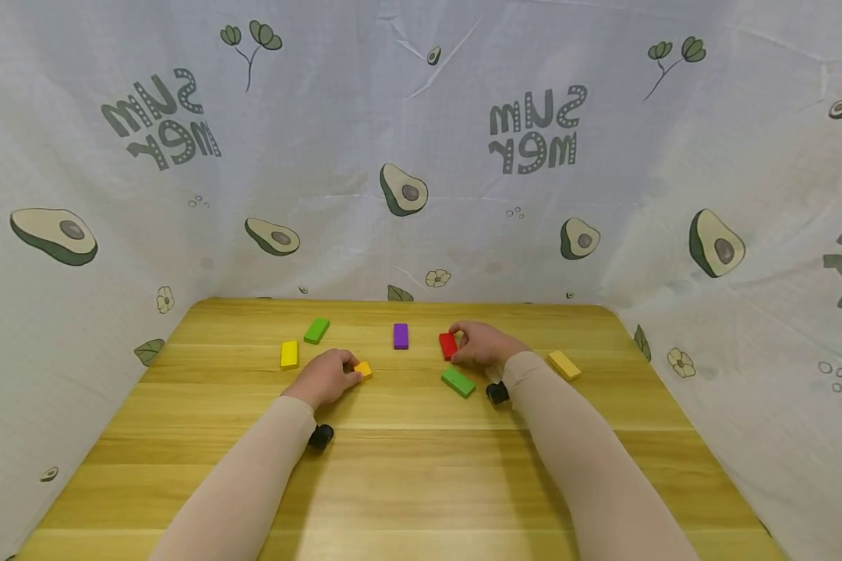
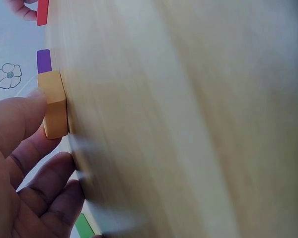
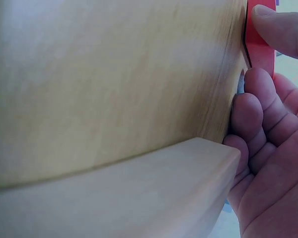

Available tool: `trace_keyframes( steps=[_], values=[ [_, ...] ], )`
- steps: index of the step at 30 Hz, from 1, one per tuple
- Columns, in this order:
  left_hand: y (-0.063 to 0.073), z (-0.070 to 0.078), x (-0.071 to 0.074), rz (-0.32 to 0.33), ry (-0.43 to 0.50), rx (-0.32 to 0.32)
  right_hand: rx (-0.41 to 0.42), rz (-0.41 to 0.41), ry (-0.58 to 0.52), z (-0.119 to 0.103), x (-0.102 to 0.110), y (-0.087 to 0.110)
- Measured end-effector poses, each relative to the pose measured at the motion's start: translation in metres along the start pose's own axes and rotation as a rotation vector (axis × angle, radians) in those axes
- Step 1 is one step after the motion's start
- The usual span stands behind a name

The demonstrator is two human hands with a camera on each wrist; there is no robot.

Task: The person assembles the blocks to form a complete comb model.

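My left hand (image 1: 325, 376) pinches an orange block (image 2: 54, 104) between thumb and finger. The block lies on the wooden table, and its far part shows beyond the fingertips in the head view (image 1: 364, 371). Farther right, my right hand (image 1: 486, 344) holds a red block (image 1: 448, 347) by its ends, thumb on the near side. In the right wrist view the thumb presses on the red block (image 3: 260, 49) while the other fingers curl beside the tabletop. A green block (image 1: 458, 382) lies just in front of the right hand.
A purple block (image 1: 401, 336) lies between the hands, toward the back. Left of them are a yellow block (image 1: 290, 354) and another green block (image 1: 316, 330). A pale yellow block (image 1: 564, 365) lies to the right. Printed cloth (image 1: 463, 234) walls the table (image 1: 407, 483) behind and at both sides.
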State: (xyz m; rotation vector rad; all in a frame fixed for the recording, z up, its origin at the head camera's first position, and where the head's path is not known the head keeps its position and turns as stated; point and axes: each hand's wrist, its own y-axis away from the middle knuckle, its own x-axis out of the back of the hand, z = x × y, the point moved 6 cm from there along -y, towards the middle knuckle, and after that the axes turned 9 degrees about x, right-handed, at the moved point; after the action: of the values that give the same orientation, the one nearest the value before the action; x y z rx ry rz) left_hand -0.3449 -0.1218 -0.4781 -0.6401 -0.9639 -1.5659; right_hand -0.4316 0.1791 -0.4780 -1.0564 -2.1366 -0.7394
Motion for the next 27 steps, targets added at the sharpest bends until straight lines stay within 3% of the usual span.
trace_keyframes(
  steps=[8,12,19,27],
  values=[
    [-0.002,0.0,-0.001,-0.002,0.002,-0.012,-0.004,0.042,-0.003,-0.004,0.002,0.003],
    [-0.002,0.001,-0.001,-0.003,-0.004,-0.016,-0.014,0.08,-0.061,-0.012,0.0,0.006],
    [-0.001,0.001,0.0,-0.004,-0.001,-0.012,0.06,0.061,0.045,-0.028,-0.006,-0.004],
    [0.0,0.0,0.0,-0.005,-0.022,-0.019,0.084,0.048,0.054,-0.052,-0.02,-0.008]
  ],
)
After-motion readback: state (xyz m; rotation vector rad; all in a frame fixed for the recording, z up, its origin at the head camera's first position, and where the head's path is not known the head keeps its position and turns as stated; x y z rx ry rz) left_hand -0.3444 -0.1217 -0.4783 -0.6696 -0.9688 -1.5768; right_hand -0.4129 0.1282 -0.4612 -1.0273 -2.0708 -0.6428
